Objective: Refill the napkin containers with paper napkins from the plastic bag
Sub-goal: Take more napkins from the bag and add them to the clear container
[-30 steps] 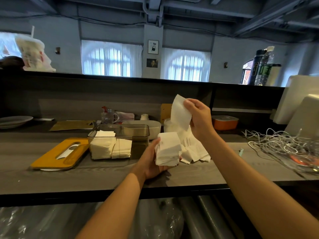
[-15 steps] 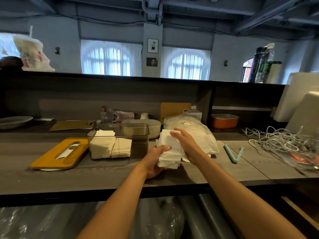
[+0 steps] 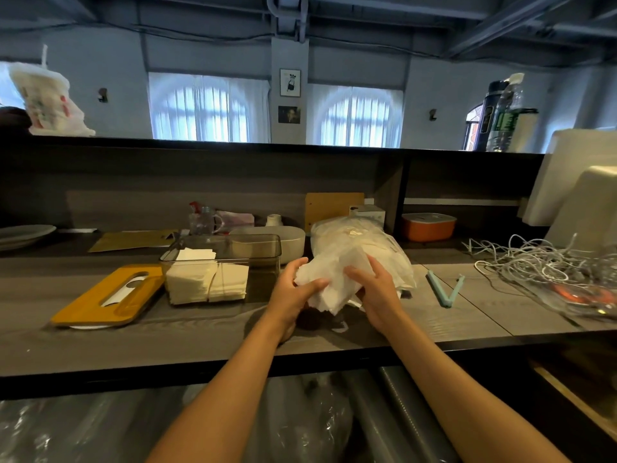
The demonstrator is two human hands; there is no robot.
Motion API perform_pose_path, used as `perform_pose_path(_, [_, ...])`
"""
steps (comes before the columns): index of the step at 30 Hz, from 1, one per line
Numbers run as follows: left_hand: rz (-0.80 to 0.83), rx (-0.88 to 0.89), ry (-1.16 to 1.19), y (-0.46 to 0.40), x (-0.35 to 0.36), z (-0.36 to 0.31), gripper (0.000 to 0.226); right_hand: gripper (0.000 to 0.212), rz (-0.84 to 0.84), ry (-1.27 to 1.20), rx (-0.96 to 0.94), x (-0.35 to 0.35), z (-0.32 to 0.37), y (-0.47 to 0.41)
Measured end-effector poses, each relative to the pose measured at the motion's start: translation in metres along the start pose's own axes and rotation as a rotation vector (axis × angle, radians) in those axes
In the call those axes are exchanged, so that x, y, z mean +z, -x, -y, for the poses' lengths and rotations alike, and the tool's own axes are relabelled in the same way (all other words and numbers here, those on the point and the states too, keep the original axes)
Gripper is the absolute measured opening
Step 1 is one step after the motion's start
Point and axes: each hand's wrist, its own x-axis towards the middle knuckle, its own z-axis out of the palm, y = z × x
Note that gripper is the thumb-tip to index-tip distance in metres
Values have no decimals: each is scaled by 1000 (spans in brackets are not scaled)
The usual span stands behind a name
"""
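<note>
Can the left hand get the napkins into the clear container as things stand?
Probably yes. The clear container stands open just beside the left hand, its yellow lid lying off on the counter, with nothing between them. Both hands, the right hand too, hold the napkins.

Both hands, left hand (image 3: 293, 295) and right hand (image 3: 377, 295), are wrapped around the napkin bundle (image 3: 329, 285), and it's pretty boxed in. Plastic bag (image 3: 357, 245) sits right behind the grip, touching it. Just left is the clear container (image 3: 263, 262), half full, top open. Bare counter (image 3: 207, 339) in front. Off right, the clip (image 3: 445, 290), then a cable tangle (image 3: 541, 262) further out.
</note>
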Motion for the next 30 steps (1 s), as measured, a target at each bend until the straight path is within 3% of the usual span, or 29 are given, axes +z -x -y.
perform_pose_path(4, [-123,138,-225,-2,-4,4,54,40,56,145,40,-2,-5,3])
perform_pose_path(8, [-159,151,-331,-1,0,5,57,48,70,331,63,4,-2,8])
perform_pose_path(11, [-142,104,-408,-1,6,5,52,56,36,429,-27,12,-3,8])
perform_pose_path(17, [-246,69,-378,-2,11,-1,44,9,-39,406,-135,23,-4,2])
perform_pose_path(25, [-401,124,-344,-5,23,-4,31,6,-173,271,-112,20,-7,-3])
perform_pose_path(30, [-405,201,-292,-5,29,-4,23,34,-141,324,-51,22,-8,-6])
